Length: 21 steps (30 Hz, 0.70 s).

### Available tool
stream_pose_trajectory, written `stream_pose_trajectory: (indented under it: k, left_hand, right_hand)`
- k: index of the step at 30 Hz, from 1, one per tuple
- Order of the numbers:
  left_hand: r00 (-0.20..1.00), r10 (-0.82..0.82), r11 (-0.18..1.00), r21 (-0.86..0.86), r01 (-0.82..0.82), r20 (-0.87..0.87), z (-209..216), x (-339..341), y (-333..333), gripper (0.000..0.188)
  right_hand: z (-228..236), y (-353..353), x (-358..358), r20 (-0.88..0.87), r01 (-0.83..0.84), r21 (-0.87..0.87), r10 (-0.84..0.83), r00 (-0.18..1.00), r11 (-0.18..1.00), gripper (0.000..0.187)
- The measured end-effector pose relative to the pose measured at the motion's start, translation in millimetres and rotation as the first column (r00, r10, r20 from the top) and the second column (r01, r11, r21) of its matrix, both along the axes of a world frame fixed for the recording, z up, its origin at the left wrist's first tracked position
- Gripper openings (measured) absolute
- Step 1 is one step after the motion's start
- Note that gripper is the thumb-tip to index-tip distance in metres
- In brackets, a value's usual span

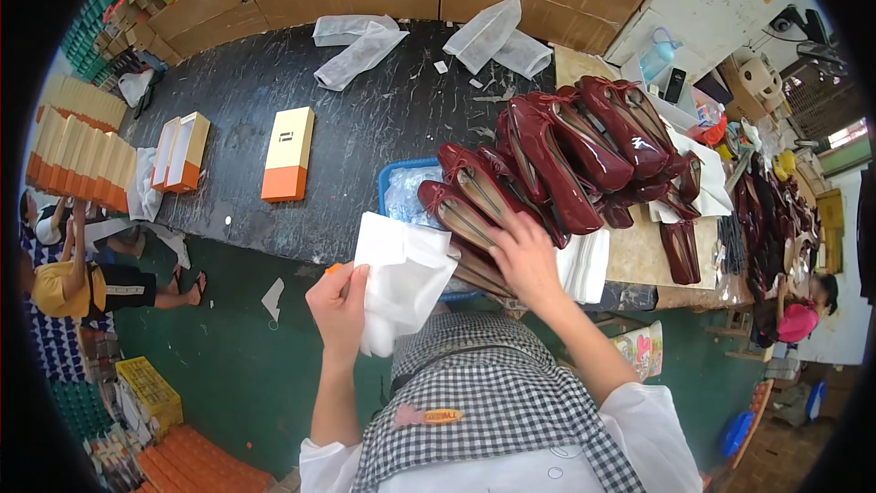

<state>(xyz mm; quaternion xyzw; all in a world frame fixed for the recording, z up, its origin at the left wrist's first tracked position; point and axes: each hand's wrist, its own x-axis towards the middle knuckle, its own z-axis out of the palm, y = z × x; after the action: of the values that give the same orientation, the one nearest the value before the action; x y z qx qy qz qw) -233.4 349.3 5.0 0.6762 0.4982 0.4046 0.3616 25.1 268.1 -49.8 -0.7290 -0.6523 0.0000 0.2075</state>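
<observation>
Our left hand [339,303] grips a white cloth bag [400,276] — mouth up, ready to fill, we judge — while our right hand [523,254] rests spread on dark red shoes [547,169].

An orange-and-cream shoebox [287,153] lies on the dark worktable [365,119], open boxes [181,152] to its left, white bags [358,44] behind, a yellow crate [151,390] on the floor

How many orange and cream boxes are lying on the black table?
3: one shut box lies alone mid-table, and two open boxes sit side by side to its left. Others may be hidden. More are stacked past the table's left end.
</observation>
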Motion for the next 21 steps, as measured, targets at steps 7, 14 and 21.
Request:
stream_pose_trajectory:
  k: [7, 14, 21]
  left_hand:
    - [0.953, -0.159, 0.967, 0.153, 0.202, -0.256, 8.8, 21.8, 20.7, 0.012]
    - [0.903, -0.106, 0.970, 0.156, 0.185, -0.416, -29.1, 19.9, 48.8, 0.016]
    - [0.874, -0.467, 0.879, 0.041, 0.476, -0.133, -11.5, 51.9, -35.8, 0.011]
  right_hand:
    - [-21.2, 15.9, 34.5, -0.011, 0.077, -0.144, -0.079, 0.997, 0.987, 0.051]
    - [111.7, -37.6, 51.0, -0.533, -0.379, -0.211, 0.218, 0.818, 0.901, 0.047]
    - [59.3, -43.0, -4.6, -0.837, -0.485, -0.249, 0.065, 0.544, 0.838, 0.040]
